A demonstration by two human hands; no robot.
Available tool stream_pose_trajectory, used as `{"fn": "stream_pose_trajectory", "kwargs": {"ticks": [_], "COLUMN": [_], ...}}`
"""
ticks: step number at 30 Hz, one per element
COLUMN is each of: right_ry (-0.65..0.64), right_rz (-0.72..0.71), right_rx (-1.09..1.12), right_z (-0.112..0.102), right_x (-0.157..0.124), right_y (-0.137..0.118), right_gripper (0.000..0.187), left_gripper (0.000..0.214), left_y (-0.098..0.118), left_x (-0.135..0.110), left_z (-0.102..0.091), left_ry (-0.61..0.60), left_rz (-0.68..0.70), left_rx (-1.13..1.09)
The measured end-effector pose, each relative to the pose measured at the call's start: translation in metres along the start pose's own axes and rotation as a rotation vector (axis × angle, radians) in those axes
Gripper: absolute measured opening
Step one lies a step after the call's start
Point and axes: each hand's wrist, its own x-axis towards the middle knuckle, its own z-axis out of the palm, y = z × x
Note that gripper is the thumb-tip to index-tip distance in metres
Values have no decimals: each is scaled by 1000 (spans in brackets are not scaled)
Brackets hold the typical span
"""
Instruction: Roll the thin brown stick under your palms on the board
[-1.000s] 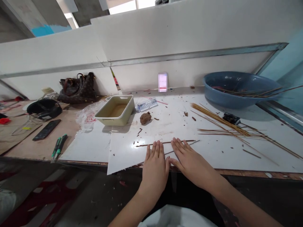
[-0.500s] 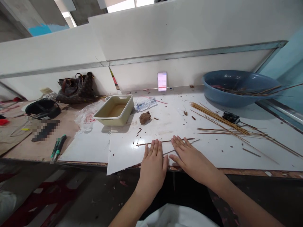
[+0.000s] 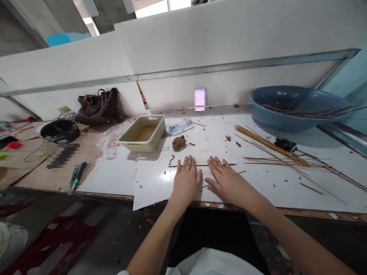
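Observation:
A thin brown stick [image 3: 202, 165] lies crosswise on the white board [image 3: 155, 179], coated in what looks like brown paste. Flat on top of its left part rests my left hand [image 3: 187, 179], fingers stretched out. My right hand [image 3: 225, 177] lies palm down over its right part, thumb spread away. The stick shows between the hands and past both of them; the rest is under my fingers. Beyond my left hand sits a brown lump of clay-like dough [image 3: 179, 143], with small crumbs [image 3: 172, 158] around it.
A cream tub [image 3: 140, 146] of murky liquid stands left of the lump, beside a clear plastic packet [image 3: 181, 126]. Bundled thin sticks [image 3: 269, 145] lie at right below a blue basin [image 3: 295, 114]. A phone [image 3: 200, 99] leans on the wall. Green-handled tools [image 3: 77, 176] lie at left.
My left hand has slid forward, away from me, and the stick has rolled a little forward with it. My right hand has also shifted slightly forward. The view has turned slightly left.

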Motion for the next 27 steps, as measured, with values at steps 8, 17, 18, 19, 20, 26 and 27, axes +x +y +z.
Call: {"fn": "stream_pose_trajectory", "kwargs": {"ticks": [8, 17, 18, 19, 20, 26, 27], "right_ry": [-43, -70, -71, -73, -75, -109, -117], "right_rz": [-18, 18, 26, 31, 33, 27, 32], "right_rx": [40, 99, 107, 112, 116, 109, 103], "right_z": [0, -8, -8, -8, -8, -14, -15], "right_x": [3, 7, 9, 10, 12, 19, 20], "right_y": [5, 6, 7, 8, 9, 10, 9], "right_gripper": [81, 83, 83, 83, 84, 89, 90], "left_gripper": [56, 54, 55, 56, 54, 39, 38], "left_y": [-2, -58, -73, -87, -99, -116, -113], "left_x": [3, -30, -29, -27, -24, -14, -14], "left_z": [-3, -41, -46, -49, -52, -56, -54], "left_ry": [25, 90, 115, 147, 174, 138, 131], "left_rz": [18, -196, -236, -272, -293, -185, -174], "left_rx": [-44, -255, -285, -291, -271, -202, -199]}}
